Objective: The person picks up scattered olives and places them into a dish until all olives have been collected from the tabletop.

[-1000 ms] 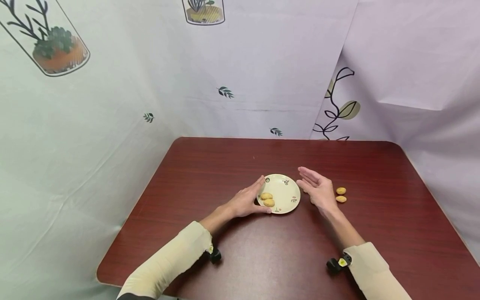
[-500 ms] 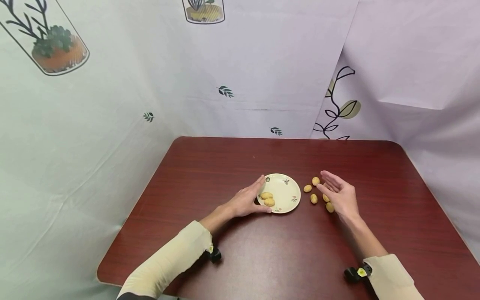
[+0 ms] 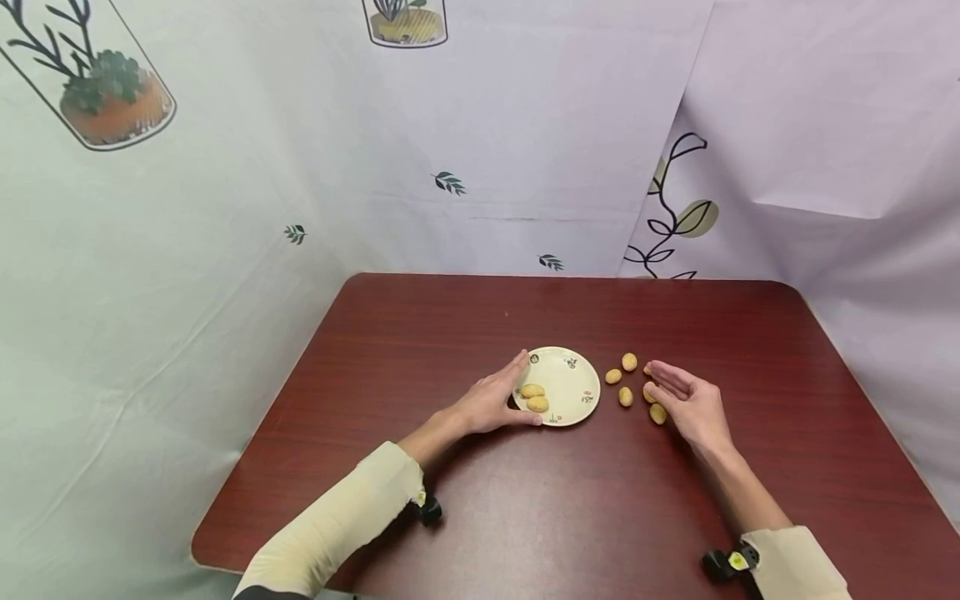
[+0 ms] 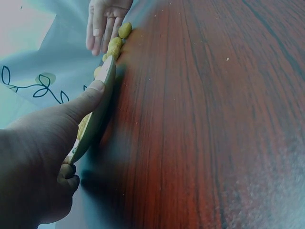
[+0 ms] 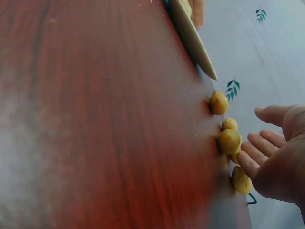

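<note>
My left hand [image 3: 489,404] holds a round cream plate [image 3: 566,383] with small printed motifs by its left rim. In the left wrist view the thumb lies along the rim and the fingertips [image 4: 70,170] curl at its far side. Two small oval yellow-brown potatoes [image 3: 537,404] lie on the plate, near that hand. To the plate's right, several similar small potatoes [image 3: 626,397] are scattered on the table. My right hand [image 3: 697,410] is beside this group, fingers fairly straight and together, thumb apart, palm facing the plate. Its fingers partly cover one potato [image 3: 648,369] in the head view.
The dark red wood-grain table [image 3: 420,333] has rounded corners. Pale cloth [image 3: 525,125] printed with plants hangs behind it and along both sides. Each wrist carries a small black camera [image 3: 429,510] below a cream sleeve.
My right hand has moved right, away from the plate, bringing the group of potatoes beside it into fuller view. The left hand, plate and its two potatoes have stayed put.
</note>
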### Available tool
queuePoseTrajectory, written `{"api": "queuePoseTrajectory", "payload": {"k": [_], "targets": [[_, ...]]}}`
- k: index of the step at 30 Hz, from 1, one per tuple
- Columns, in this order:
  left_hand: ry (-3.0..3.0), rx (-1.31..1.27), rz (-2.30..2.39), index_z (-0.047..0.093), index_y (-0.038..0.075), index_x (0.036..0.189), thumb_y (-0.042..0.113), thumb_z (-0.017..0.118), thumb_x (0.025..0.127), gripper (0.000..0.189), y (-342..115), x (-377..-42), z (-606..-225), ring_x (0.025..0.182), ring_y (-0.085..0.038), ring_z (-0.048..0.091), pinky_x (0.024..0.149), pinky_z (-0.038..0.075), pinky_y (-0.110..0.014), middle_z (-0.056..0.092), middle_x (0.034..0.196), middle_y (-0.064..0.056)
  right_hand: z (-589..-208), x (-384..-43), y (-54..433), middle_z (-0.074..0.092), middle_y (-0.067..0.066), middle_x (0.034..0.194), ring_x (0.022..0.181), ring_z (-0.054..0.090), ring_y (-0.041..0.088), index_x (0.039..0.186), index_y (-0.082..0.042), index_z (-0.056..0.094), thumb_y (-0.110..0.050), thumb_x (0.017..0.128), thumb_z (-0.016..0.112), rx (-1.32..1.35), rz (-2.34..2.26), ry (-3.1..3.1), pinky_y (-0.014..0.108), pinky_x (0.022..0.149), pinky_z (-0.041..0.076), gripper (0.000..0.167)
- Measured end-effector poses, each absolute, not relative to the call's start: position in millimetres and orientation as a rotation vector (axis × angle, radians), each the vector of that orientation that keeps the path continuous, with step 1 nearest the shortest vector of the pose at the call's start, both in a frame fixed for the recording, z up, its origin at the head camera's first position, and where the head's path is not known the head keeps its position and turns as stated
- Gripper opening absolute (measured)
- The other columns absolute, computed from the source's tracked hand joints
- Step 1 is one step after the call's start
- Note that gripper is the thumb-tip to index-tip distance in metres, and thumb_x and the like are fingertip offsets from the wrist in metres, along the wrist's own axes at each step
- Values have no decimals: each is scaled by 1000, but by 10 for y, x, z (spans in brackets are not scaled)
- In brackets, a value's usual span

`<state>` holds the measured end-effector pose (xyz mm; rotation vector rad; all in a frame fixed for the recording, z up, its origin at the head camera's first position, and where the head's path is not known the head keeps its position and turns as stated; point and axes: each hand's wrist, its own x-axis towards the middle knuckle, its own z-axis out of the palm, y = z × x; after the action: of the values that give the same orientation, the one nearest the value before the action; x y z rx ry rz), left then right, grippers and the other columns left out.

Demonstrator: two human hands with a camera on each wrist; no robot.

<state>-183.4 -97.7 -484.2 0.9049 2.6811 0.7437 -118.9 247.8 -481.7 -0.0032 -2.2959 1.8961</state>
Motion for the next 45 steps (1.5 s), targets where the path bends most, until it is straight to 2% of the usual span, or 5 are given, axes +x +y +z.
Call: {"api": "queuePoseTrajectory", "payload": {"k": [5,13,20,22,45], "targets": [[2682,902,749,16,8,171,59,80,91,114,-977,-1832,-4833,159,-24,26,122,34,-54,12,178,-10,-4845,-1183,2481,62,28,142,118,62,-8,144,11,59,-5,100,74,-25,1827,-2376,9,92,49,49],[2680,903,750,15,8,171,58,80,91,114,-978,-1821,-4819,159,-24,25,122,33,-54,12,178,-10,-4851,-1164,2450,55,32,145,117,58,-11,145,17,54,4,99,70,-14,1811,-2418,8,93,47,50],[2678,891,744,15,9,171,59,79,91,114,-981,-1810,-4810,159,-23,25,122,33,-55,12,178,-9,-4843,-1176,2431,59,29,144,133,57,33,144,13,58,7,97,71,-49,1683,-2518,8,92,48,49],[2679,892,746,16,8,171,59,79,91,114,-981,-1811,-4811,159,-23,25,122,33,-54,12,178,-9,-4843,-1177,2427,59,29,143,133,56,40,144,12,59,7,97,72,-64,1645,-2543,8,91,48,49],[2682,918,733,15,7,171,60,78,92,114,-983,-1825,-4830,159,-24,25,122,33,-53,12,178,-11,-4837,-1207,2437,68,25,131,123,65,34,135,4,70,6,92,75,-162,1436,-2635,1,78,44,43]]}}
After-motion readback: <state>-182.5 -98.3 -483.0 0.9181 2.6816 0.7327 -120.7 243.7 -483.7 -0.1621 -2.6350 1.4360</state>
